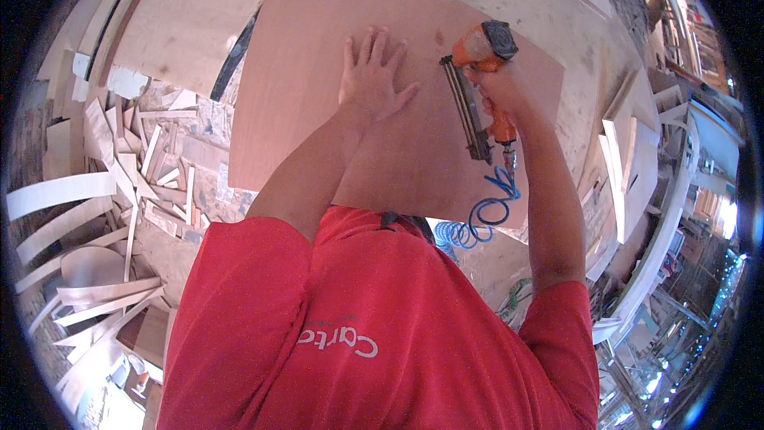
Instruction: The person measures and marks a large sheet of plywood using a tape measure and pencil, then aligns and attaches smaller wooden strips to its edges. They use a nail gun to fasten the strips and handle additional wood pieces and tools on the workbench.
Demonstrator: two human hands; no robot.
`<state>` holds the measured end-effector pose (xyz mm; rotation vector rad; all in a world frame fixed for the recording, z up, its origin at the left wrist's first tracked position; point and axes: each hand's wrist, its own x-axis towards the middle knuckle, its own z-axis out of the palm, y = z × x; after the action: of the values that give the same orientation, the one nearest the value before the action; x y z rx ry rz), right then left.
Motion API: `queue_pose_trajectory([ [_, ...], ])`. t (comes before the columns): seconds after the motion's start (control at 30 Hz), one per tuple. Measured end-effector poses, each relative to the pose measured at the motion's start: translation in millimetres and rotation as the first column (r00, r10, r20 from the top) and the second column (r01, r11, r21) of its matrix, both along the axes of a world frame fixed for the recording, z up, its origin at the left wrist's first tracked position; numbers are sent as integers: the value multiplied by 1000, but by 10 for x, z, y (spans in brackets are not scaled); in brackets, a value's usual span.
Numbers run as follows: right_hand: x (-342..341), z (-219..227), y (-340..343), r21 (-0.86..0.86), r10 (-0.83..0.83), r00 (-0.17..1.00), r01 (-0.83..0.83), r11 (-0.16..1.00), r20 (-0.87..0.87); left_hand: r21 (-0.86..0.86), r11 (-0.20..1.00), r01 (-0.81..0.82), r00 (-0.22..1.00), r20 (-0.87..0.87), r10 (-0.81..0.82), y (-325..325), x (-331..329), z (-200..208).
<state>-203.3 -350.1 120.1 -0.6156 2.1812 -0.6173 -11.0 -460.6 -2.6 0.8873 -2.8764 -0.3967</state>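
A broad reddish-brown plywood sheet (294,72) lies flat in front of me. My left hand (372,76) rests on it palm down, fingers spread, holding nothing. To its right, my right hand (489,91) grips an orange and black nail gun (483,46) by its handle. The gun's long, dark magazine (468,107) slants down toward me over the sheet. From the bottom of the handle a coiled blue air hose (477,219) drops over the sheet's near edge. Whether the gun's nose touches the wood is hard to make out.
Scattered wood offcuts (155,179) cover the floor at the left, beside curved pale strips (64,195). Larger pale boards (187,16) lie beyond the sheet at the far left. Several panels (625,167) lean at the right, near a long pale curved rail (660,239).
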Motion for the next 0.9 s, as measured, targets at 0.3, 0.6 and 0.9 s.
queue_pose_trajectory([
  [0.3,11,48,529,-51,-305,918,328,943,254,16,1000,16,958,-285,-11,-46,86,-284],
  [0.6,339,334,1376,-190,-318,861,416,890,396,597,-765,240,857,240,456,1344,-28,1225],
  [0.9,1670,206,2587,-480,-417,703,121,869,-576,884,-428,188,644,218,733,2059,-484,832],
])
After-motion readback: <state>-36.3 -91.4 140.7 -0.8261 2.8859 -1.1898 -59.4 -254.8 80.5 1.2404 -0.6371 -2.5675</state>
